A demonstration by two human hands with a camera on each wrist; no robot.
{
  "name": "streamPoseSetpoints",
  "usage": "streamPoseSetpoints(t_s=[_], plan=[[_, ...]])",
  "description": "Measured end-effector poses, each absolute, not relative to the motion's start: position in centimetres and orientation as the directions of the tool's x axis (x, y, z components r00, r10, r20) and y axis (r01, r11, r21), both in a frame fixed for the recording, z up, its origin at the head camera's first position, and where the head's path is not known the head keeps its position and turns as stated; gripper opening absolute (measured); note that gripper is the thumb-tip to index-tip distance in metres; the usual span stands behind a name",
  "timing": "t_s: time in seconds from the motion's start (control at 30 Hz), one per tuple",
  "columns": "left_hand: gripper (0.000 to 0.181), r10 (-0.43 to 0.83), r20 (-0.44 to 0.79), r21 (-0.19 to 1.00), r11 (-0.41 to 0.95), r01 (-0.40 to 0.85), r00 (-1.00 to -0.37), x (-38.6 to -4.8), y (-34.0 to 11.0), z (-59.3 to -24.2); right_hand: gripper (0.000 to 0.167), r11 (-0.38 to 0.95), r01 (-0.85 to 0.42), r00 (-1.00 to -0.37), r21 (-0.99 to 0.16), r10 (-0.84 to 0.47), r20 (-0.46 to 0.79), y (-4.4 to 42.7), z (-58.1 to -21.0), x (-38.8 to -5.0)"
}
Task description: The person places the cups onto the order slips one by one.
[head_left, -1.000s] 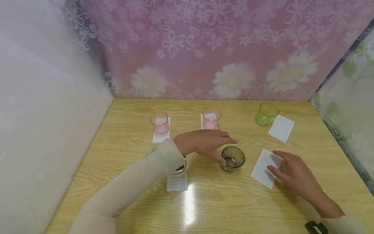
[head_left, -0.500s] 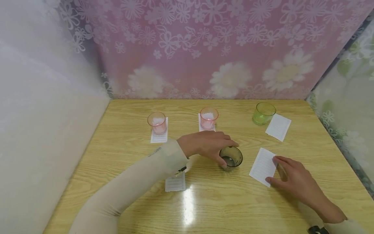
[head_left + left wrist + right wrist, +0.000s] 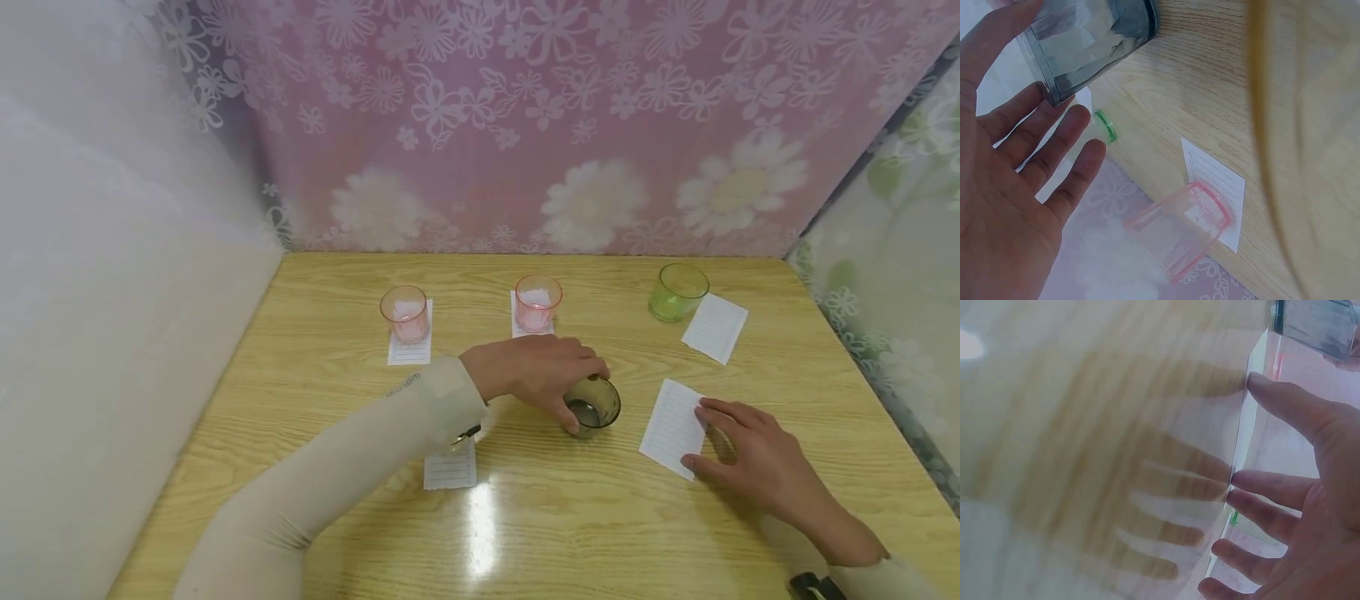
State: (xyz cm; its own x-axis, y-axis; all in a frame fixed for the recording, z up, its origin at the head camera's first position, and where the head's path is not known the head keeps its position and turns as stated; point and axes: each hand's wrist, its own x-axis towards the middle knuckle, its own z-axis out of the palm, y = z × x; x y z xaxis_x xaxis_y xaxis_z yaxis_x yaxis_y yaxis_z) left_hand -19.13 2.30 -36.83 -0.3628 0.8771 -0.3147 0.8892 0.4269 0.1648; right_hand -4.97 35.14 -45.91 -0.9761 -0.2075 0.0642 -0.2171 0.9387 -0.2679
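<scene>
My left hand [image 3: 536, 372] grips a dark grey glass cup [image 3: 602, 412] by its rim, thumb on the near side and fingers at the far side. In the left wrist view the same cup [image 3: 1091, 44] sits between thumb and fingertips. To its right lies a white lined paper slip [image 3: 670, 425]. My right hand [image 3: 765, 462] touches that slip with thumb and forefinger tips at its right edge and lower corner. In the right wrist view the right hand's fingers [image 3: 1272, 484] are spread, their tips down at the slip and tabletop.
Two pink cups [image 3: 406, 317] [image 3: 537, 307] stand on paper slips at the back. A green cup [image 3: 677, 293] stands beside another slip [image 3: 716, 327] at back right. A lined slip [image 3: 450, 467] shows below my left sleeve. A blurred amber edge [image 3: 1260, 125] fills the left wrist view's right side.
My left fingers and thumb have come in from beside the grey cup to grip its rim. My right fingertips have come down onto the slip's edge.
</scene>
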Motion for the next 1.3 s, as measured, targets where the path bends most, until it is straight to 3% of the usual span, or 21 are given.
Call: streamPoseSetpoints(t_s=[0.47, 0.67, 1.03, 1.3], plan=[[0.084, 0.895, -0.269, 0.217, 0.418, 0.882, -0.357, -19.8, 2.5, -35.7, 0.077, 0.9, -0.368, -0.929, -0.232, -0.347, 0.124, 34.9, -45.7, -6.8], [0.084, 0.898, -0.268, 0.204, 0.408, 0.89, -0.35, -19.6, 3.1, -35.9, 0.077, 0.885, -0.399, -0.917, -0.24, -0.389, 0.09, 34.4, -45.5, -7.7], [0.083, 0.909, -0.252, 0.21, 0.387, 0.898, -0.333, -19.4, 4.3, -36.1, 0.079, 0.817, -0.473, -0.879, -0.329, -0.464, 0.113, 33.3, -45.5, -8.7], [0.081, 0.926, -0.222, 0.227, 0.352, 0.908, -0.304, -19.3, 4.8, -36.1, 0.077, 0.808, -0.448, -0.881, -0.383, -0.471, 0.039, 32.4, -45.4, -9.0]])
